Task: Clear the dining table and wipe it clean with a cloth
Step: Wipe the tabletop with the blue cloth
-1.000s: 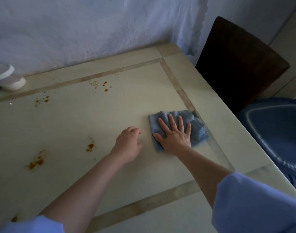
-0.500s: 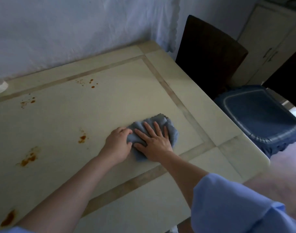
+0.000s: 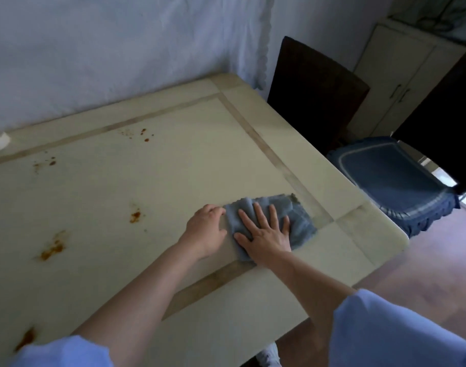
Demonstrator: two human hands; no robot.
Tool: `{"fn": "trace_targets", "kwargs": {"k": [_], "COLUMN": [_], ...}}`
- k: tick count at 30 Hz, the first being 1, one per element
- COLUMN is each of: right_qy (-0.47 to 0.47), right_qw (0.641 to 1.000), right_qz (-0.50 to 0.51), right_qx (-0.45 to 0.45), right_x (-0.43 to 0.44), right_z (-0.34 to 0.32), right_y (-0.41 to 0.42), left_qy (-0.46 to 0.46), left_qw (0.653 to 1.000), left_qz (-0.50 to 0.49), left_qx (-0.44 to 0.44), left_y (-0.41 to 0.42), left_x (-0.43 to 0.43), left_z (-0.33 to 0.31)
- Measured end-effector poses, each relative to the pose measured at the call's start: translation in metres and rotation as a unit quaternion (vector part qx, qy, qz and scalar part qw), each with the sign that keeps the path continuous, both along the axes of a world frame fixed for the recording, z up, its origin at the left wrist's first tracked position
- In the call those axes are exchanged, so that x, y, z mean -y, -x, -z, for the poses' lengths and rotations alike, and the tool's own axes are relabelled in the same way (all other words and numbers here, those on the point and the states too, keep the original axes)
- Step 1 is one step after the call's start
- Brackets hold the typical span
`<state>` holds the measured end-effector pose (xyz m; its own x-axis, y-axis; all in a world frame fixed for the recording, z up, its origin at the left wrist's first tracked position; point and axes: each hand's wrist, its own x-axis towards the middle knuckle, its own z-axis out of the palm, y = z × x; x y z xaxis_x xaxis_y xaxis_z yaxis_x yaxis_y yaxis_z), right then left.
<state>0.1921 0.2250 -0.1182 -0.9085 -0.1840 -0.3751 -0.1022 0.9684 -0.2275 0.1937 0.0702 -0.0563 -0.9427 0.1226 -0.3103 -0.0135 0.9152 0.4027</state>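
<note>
Right hand (image 3: 266,231), fingers spread flat, has pushed the cloth (image 3: 298,218) rightward; left hand (image 3: 206,230) apparently pinches its edge.

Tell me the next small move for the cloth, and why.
Probably sweep the blue cloth leftward across the table toward the nearest orange stain. The right hand lies flat on the cloth near the table's right corner, the left hand curls at its left edge, and all the stains, including the smear, lie left of both hands.
</note>
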Motion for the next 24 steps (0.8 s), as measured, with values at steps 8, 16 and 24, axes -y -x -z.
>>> {"fn": "trace_targets", "kwargs": {"k": [8, 16, 24], "right_qy": [0.011, 0.019, -0.021], "right_qw": [0.998, 0.99, 0.998], "right_qz": [-0.065, -0.128, -0.013], "right_qx": [-0.01, -0.05, -0.055], "right_x": [0.068, 0.086, 0.077], "right_z": [0.008, 0.014, 0.018], "right_y": [0.078, 0.221, 0.365], "left_qy": [0.041, 0.063, 0.054], "left_qw": [0.997, 0.993, 0.991], "left_qz": [-0.064, -0.098, -0.101], "left_qx": [0.0, -0.001, 0.066], "left_y": [0.062, 0.181, 0.251], "left_x": [0.063, 0.095, 0.116], "left_z": [0.006, 0.014, 0.034]}}
